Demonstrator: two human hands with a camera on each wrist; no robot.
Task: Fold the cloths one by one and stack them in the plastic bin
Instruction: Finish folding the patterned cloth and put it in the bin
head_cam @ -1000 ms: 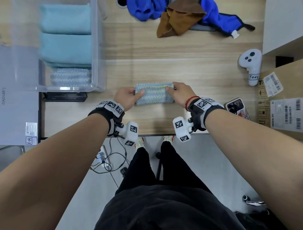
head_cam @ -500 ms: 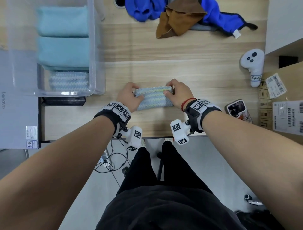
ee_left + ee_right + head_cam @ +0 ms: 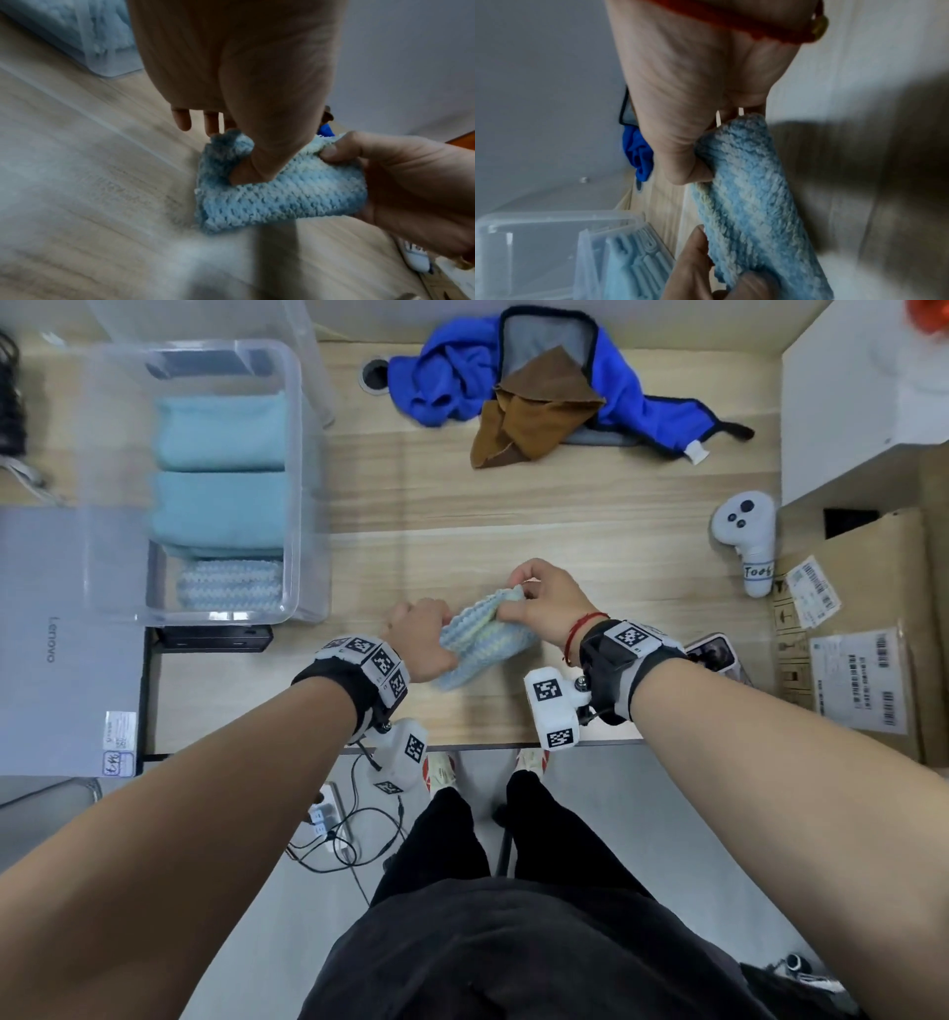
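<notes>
Folded knit cloth (image 3: 482,636) in both hands

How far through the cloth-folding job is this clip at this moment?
Done: three folded cloths already lie in the plastic bin. In hand: the left hand and right hand both grip a folded striped blue cloth just above the table, not yet binned. Left: a blue cloth and a brown cloth lie unfolded at the far edge.
</notes>
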